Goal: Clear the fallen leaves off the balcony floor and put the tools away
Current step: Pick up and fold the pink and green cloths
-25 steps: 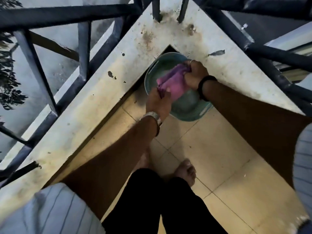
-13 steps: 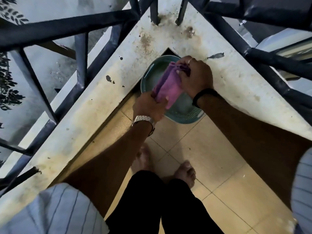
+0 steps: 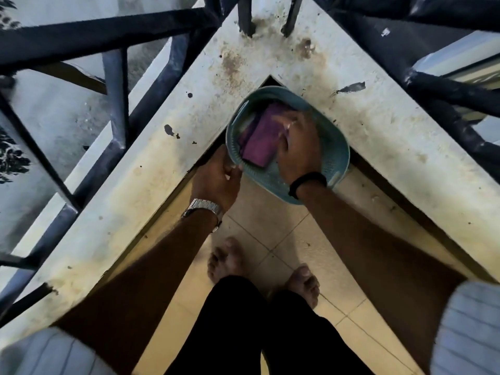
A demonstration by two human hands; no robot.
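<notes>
The pale, stained parapet ledge (image 3: 151, 185) and dark railing (image 3: 113, 85) close in the balcony corner, with tiled floor (image 3: 270, 231) below and the person's bare feet on it. Tucked into that corner sits a teal plastic basket (image 3: 339, 147), perforated and with a slotted handle near its rim; it looks light and fairly stiff, so I judge it would lift easily by the rim or the handle slot. Inside lies a folded purple cloth (image 3: 258, 142), soft and limp, likely damp or at least floppy; best taken by pinching a folded edge, or pressed flat so that it stays folded. The right hand (image 3: 296, 147) lies over the cloth's right side, fingers blurred but seemingly laid flat on it rather than curled round it, pressing it down into the basket. The left hand (image 3: 217, 177) is at the basket's near-left rim, its grip curled with thumb and fingers pinching the edge, steadying it
</notes>
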